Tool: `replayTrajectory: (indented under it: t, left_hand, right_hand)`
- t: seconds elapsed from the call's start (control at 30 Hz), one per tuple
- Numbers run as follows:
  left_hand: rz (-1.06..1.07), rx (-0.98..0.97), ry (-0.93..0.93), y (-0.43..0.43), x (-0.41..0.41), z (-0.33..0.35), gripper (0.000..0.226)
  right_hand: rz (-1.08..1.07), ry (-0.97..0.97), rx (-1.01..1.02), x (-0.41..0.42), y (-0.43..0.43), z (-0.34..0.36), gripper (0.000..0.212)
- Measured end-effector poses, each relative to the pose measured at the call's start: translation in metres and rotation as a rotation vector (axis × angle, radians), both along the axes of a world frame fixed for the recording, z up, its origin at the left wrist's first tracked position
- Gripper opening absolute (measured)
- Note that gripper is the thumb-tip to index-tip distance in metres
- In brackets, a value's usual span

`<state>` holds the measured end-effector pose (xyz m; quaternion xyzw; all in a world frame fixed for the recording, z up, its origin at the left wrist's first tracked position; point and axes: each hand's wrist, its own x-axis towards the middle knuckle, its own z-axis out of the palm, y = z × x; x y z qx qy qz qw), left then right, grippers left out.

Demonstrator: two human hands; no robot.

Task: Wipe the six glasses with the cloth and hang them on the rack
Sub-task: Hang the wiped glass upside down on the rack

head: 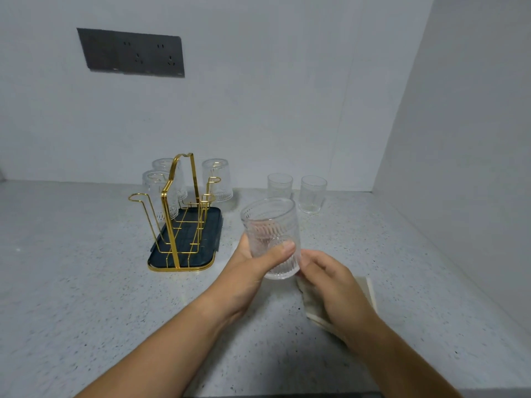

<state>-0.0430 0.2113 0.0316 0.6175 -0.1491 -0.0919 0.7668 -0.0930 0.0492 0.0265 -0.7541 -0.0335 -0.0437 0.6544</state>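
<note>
Head view shows the left hand [247, 280] gripping a ribbed glass [270, 225] to the right of the rack [172, 214] and nearer the person. The thumb lies across the front wall and the mouth is up, tilted slightly away. The right hand [330, 282] sits at the glass's base with its fingers curled; I cannot tell whether it holds the glass, the cloth or nothing. The cloth [365, 291] lies on the counter [86, 282] under that hand, further right of the rack than the held glass. Three glasses hang mouth-down on the rack's far pegs, and two more stand upright to the rack's right, beyond the held one.

This looks like the fourth glass, at its wipe or just past it. To do the step well, lift the cloth to the glass and wipe along the ribs, inside too, while the left hand turns it. Then invert it and lower it centred over a free near peg, clear of the wire and the neighbouring glasses.
</note>
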Motion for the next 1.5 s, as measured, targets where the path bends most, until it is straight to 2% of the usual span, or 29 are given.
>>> replayTrajectory:
  t: [0.07, 0.13, 0.23, 0.37, 0.43, 0.57, 0.7, 0.8, 0.83, 1.03, 1.23, 1.3, 1.43, 1.5]
  left_hand:
    - [0.006, 0.001, -0.021, 0.001, 0.000, 0.005, 0.079]
    - [0.010, -0.011, -0.032, 0.001, 0.001, 0.010, 0.070]
    - [0.024, -0.043, -0.044, 0.001, 0.001, 0.017, 0.061]
    - [0.037, -0.040, -0.042, 0.001, 0.001, 0.026, 0.064]
    - [0.040, -0.023, -0.043, 0.002, 0.000, 0.032, 0.063]
    - [0.001, 0.015, -0.050, 0.005, 0.005, 0.040, 0.043]
    - [0.054, 0.094, -0.055, 0.014, 0.014, 0.045, 0.047]
    - [0.158, 0.214, -0.072, 0.027, 0.021, 0.057, 0.077]
    - [0.204, 0.266, -0.089, 0.031, 0.023, 0.062, 0.081]
    - [0.423, 0.468, -0.239, 0.044, 0.035, 0.094, 0.054]
    - [0.452, 0.492, -0.206, 0.052, 0.053, 0.124, 0.035]
    - [0.463, 0.482, -0.188, 0.054, 0.060, 0.128, 0.030]
    - [0.509, 0.470, -0.145, 0.061, 0.074, 0.130, 0.024]
    - [0.525, 0.481, -0.136, 0.066, 0.079, 0.132, 0.024]
  right_hand:
    - [0.009, -0.094, 0.042, 0.003, 0.008, 0.002, 0.028]
    - [0.064, -0.098, 0.156, 0.006, 0.015, 0.003, 0.033]
    - [0.160, 0.017, 0.473, 0.012, 0.026, 0.008, 0.047]
    - [0.279, 0.086, 0.785, 0.025, 0.041, 0.011, 0.055]
    - [0.307, 0.090, 0.896, 0.030, 0.048, 0.015, 0.059]
    - [0.278, 0.063, 1.017, 0.036, 0.055, 0.027, 0.055]
    - [0.225, 0.040, 0.999, 0.047, 0.047, 0.037, 0.050]
    - [0.137, 0.044, 0.904, 0.059, 0.034, 0.043, 0.052]
    - [0.102, 0.054, 0.886, 0.063, 0.030, 0.044, 0.051]
    - [0.070, 0.106, 0.893, 0.093, 0.024, 0.053, 0.041]
    - [0.047, 0.144, 0.968, 0.128, 0.030, 0.059, 0.058]
    - [0.018, 0.129, 0.910, 0.136, 0.035, 0.063, 0.060]
    - [-0.038, 0.062, 0.732, 0.146, 0.045, 0.073, 0.025]
    - [-0.056, 0.020, 0.619, 0.154, 0.049, 0.072, 0.030]
